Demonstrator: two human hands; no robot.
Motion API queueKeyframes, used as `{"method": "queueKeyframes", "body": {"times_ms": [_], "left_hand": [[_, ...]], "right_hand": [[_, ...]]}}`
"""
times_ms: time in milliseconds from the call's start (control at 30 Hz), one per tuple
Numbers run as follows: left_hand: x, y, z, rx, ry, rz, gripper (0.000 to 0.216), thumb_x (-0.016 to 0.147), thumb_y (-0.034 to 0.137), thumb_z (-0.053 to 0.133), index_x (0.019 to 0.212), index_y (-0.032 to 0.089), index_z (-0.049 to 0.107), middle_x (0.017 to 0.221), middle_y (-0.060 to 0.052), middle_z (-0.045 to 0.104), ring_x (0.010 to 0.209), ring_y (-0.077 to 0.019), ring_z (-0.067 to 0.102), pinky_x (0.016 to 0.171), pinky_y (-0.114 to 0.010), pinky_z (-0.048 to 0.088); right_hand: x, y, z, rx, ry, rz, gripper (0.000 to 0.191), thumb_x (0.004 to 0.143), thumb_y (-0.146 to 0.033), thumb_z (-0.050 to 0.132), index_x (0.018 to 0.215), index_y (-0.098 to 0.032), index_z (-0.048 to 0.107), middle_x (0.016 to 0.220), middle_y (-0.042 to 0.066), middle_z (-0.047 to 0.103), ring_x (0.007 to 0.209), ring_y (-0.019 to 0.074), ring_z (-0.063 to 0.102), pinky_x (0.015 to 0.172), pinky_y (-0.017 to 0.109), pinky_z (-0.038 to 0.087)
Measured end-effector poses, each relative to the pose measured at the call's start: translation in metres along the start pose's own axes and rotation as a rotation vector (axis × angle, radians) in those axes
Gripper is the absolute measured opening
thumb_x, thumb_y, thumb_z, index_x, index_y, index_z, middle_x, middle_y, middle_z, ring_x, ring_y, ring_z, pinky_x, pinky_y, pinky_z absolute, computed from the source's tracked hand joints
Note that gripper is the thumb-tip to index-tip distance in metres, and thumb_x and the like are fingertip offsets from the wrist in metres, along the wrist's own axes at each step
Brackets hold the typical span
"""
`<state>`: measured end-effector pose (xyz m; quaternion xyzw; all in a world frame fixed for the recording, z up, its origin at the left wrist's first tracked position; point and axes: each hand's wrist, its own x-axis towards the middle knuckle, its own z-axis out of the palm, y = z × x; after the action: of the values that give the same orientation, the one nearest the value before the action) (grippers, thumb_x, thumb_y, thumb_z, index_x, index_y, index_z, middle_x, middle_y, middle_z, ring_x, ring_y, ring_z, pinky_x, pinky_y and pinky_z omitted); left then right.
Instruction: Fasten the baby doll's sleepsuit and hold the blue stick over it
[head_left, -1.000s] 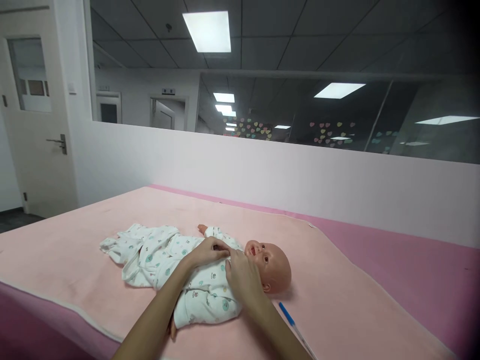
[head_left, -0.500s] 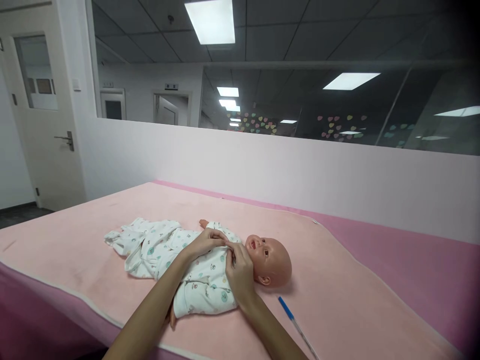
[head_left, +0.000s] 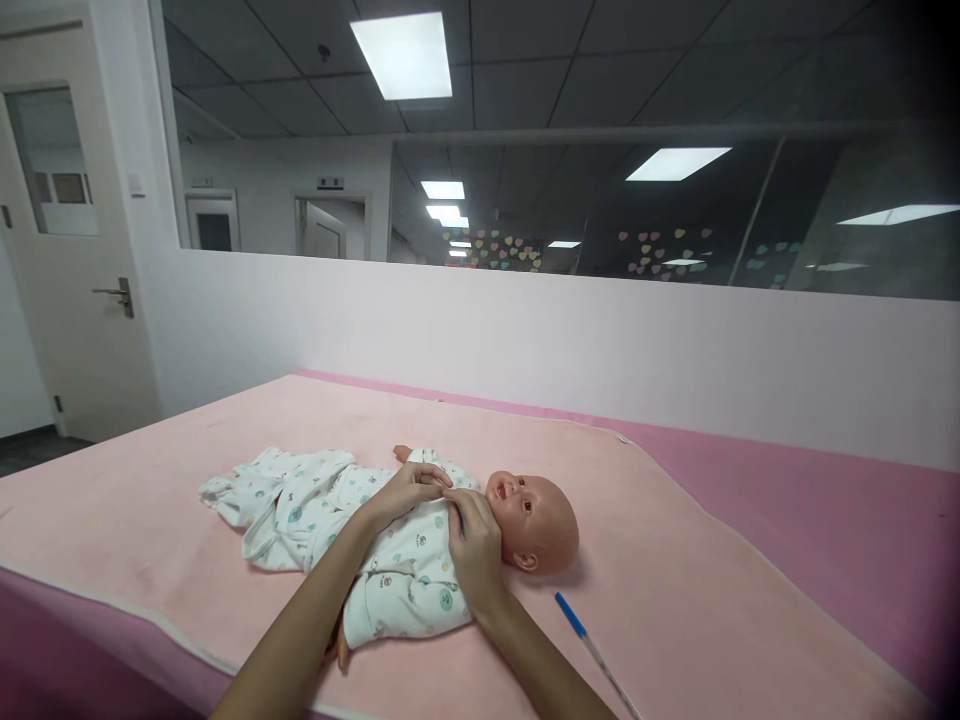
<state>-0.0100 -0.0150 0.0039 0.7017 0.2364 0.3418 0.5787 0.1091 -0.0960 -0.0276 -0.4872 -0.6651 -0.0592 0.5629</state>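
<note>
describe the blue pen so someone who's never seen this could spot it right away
Start at the pink blanket with the baby doll lying on it. Near the doll's head, beside the right forearm, lies a thin pen: the only loose thing there, blue at the top end, pale along the barrel.

The doll (head_left: 420, 545) lies across the middle of the bench (head_left: 825, 520), feet left and head right, and it blocks any straight reach from near to far. The blanket (head_left: 135, 510) is open left of its feet, along the far side and right of its head. A blue pen (head_left: 592, 648) lies near right, just beside your right forearm. The white wall (head_left: 525, 340) closes off the far edge.
</note>
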Motion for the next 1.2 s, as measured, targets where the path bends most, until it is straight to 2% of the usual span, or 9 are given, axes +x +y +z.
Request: {"method": "queueKeyframes", "body": {"times_ms": [233,367,567,733,900,1033,1200], "left_hand": [[0.000,0.000,0.001,-0.025,-0.010,0.020,0.021,0.066,0.027,0.064,0.080,0.012,0.060,0.060,0.000,0.056,0.059,-0.0089,0.050,0.059,-0.020,0.035],[-0.002,0.004,0.001,-0.071,0.010,-0.019,0.023,0.064,0.025,0.066,0.081,0.011,0.061,0.063,-0.001,0.059,0.062,-0.0099,0.052,0.060,-0.021,0.037],[-0.006,0.012,0.001,0.017,-0.033,0.013,0.028,0.065,0.032,0.065,0.082,0.010,0.067,0.075,-0.006,0.065,0.074,-0.0154,0.056,0.071,-0.025,0.041],[-0.011,0.018,-0.003,0.024,-0.112,0.038,0.029,0.070,0.033,0.061,0.089,0.011,0.068,0.084,-0.008,0.066,0.085,-0.0176,0.056,0.082,-0.028,0.040],[-0.012,0.018,-0.007,0.064,-0.220,0.052,0.037,0.063,0.028,0.068,0.097,0.013,0.066,0.079,-0.006,0.065,0.077,-0.0154,0.054,0.071,-0.024,0.041],[-0.009,0.015,-0.005,0.136,-0.155,0.077,0.032,0.064,0.028,0.067,0.092,0.012,0.068,0.065,-0.002,0.060,0.062,-0.0096,0.046,0.059,-0.021,0.035],[-0.006,0.010,-0.004,0.150,-0.125,0.074,0.031,0.064,0.031,0.067,0.087,0.011,0.068,0.061,-0.001,0.056,0.060,-0.0089,0.043,0.058,-0.021,0.033]], "right_hand": [[0.000,0.000,0.000,-0.039,-0.006,0.000,0.022,0.085,-0.013,0.036,0.093,-0.020,0.054,0.091,0.003,0.056,0.089,0.0142,0.051,0.082,0.030,0.042],[0.001,-0.002,-0.001,-0.033,-0.004,-0.015,0.021,0.085,-0.012,0.036,0.093,-0.020,0.054,0.092,0.004,0.055,0.090,0.0142,0.050,0.083,0.030,0.042],[-0.001,0.000,-0.001,0.001,0.020,-0.024,0.020,0.085,-0.013,0.038,0.092,-0.020,0.054,0.092,0.004,0.056,0.089,0.0140,0.051,0.082,0.030,0.043],[-0.002,0.002,0.001,0.017,0.056,-0.042,0.017,0.085,-0.015,0.039,0.089,-0.021,0.055,0.088,0.003,0.057,0.086,0.0147,0.052,0.078,0.031,0.044],[-0.001,0.003,0.002,0.054,0.082,-0.031,0.014,0.085,-0.017,0.041,0.086,-0.021,0.054,0.085,0.003,0.057,0.082,0.0147,0.053,0.074,0.030,0.045],[-0.001,0.004,0.002,0.056,0.074,-0.015,0.015,0.085,-0.017,0.040,0.086,-0.021,0.055,0.084,0.003,0.058,0.082,0.0146,0.053,0.074,0.030,0.045],[-0.002,0.004,0.002,0.037,0.066,-0.025,0.015,0.085,-0.017,0.041,0.087,-0.020,0.055,0.084,0.003,0.058,0.082,0.0144,0.053,0.074,0.029,0.044]]}}
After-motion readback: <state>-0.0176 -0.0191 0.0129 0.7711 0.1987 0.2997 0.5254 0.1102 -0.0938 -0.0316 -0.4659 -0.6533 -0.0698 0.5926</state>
